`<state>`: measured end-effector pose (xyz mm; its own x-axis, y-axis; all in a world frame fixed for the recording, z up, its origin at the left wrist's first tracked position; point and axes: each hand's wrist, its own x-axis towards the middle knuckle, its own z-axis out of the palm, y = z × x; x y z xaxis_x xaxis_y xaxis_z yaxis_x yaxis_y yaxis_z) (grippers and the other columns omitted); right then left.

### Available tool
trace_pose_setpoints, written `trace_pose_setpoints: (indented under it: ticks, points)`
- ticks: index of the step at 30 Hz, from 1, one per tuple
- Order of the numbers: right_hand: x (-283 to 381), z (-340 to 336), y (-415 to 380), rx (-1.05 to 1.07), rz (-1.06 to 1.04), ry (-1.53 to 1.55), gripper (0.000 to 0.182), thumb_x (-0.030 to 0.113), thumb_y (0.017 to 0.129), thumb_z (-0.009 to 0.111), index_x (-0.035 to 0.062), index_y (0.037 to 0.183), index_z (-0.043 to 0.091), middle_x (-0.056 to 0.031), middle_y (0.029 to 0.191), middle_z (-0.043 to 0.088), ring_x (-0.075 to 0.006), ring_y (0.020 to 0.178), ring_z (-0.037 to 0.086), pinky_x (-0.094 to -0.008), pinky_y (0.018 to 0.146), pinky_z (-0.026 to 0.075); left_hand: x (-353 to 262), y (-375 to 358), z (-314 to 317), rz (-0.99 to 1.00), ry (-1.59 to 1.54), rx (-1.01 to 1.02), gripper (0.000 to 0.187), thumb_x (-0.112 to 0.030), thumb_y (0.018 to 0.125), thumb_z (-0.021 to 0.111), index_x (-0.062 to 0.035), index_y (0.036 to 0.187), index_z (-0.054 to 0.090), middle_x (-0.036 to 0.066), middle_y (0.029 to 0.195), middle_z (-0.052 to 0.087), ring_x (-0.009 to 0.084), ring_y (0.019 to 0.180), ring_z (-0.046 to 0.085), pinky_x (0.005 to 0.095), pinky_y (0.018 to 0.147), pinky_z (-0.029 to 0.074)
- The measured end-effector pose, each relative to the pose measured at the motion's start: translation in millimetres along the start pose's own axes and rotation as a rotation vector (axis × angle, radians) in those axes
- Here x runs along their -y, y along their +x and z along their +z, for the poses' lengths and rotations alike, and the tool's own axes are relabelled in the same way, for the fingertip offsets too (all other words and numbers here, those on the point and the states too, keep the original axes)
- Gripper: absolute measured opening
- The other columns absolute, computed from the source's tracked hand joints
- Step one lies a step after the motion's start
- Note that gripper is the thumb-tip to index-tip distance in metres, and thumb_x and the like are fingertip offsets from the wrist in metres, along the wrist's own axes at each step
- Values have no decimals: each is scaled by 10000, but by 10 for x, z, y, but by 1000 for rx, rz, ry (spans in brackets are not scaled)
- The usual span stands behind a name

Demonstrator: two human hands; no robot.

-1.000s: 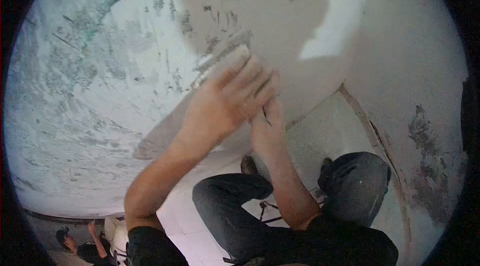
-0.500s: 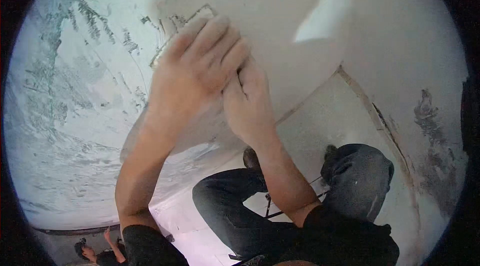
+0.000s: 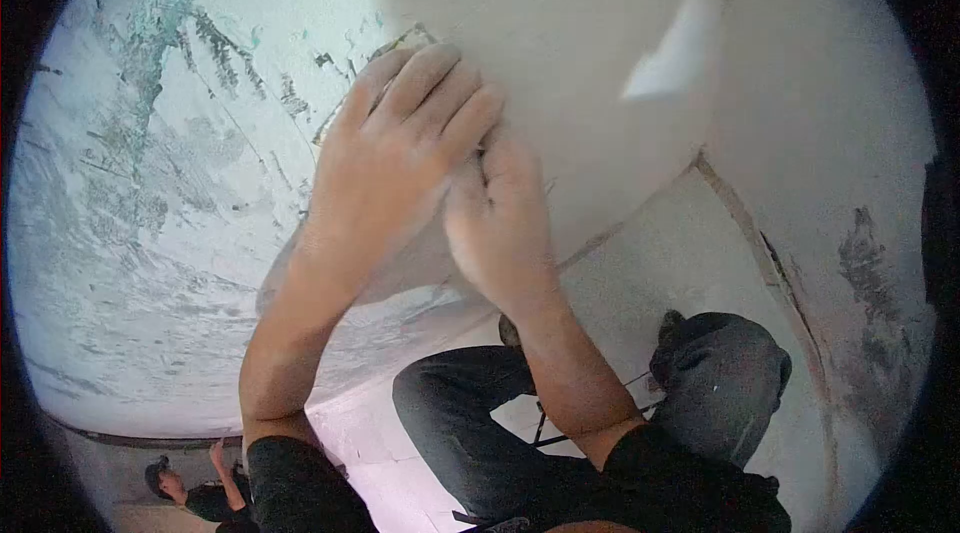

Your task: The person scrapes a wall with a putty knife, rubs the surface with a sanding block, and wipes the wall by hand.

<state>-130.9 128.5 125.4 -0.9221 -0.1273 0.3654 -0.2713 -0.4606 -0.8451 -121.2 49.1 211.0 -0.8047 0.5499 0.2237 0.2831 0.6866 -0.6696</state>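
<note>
Both of my hands are together against a pale, patchy wall [image 3: 220,263]. My left hand [image 3: 400,153] has its fingers bent over a flat tool [image 3: 415,33], of which only a thin edge shows past the fingertips. Touching it on the right, my right hand [image 3: 500,213] is closed, with its thumb side against the left fingers. What the right hand holds is hidden beneath the hands. Dark scrape marks [image 3: 225,58] lie on the wall to the left of the tool.
A wall corner [image 3: 700,158] with brownish seams is at the right. My bent legs [image 3: 470,403] in dark trousers are below, near thin dark bars [image 3: 541,423]. Another person [image 3: 205,498] in dark clothes is at the lower left, one hand raised.
Both hands and the tool edge appear slightly further right and lower in the view. The wall and corner have shifted the same way, and the grip looks unchanged.
</note>
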Motion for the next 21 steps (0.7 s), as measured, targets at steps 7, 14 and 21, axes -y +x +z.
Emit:
trace_pose_setpoints:
  ticks: [7, 14, 21]
  points:
    - [20, 4, 2, 72, 82, 10, 208, 51, 944, 426, -91, 1028, 552, -251, 898, 623, -381, 852, 620, -425, 782, 468, 40, -4, -45, -42, 2, -47, 265, -211, 758, 611, -113, 1004, 632, 28, 1061, 631, 221, 1148, 542, 394, 1022, 418]
    - [42, 30, 25, -10, -50, -6, 170, 46, 904, 501, -87, 999, 549, -294, 873, 609, -447, 831, 623, -471, 714, 469, 54, -11, -93, -48, -51, 35, 312, -229, 809, 593, -114, 1098, 615, 56, 1113, 621, 261, 1190, 527, 440, 1037, 384]
    - [67, -4, 36, 98, 83, -8, 114, 23, 897, 496, -69, 941, 547, -292, 847, 596, -446, 832, 611, -464, 718, 462, -10, -9, -163, -112, -36, 81, 297, -200, 825, 574, -109, 1104, 615, 49, 1102, 609, 258, 1179, 520, 452, 1015, 375]
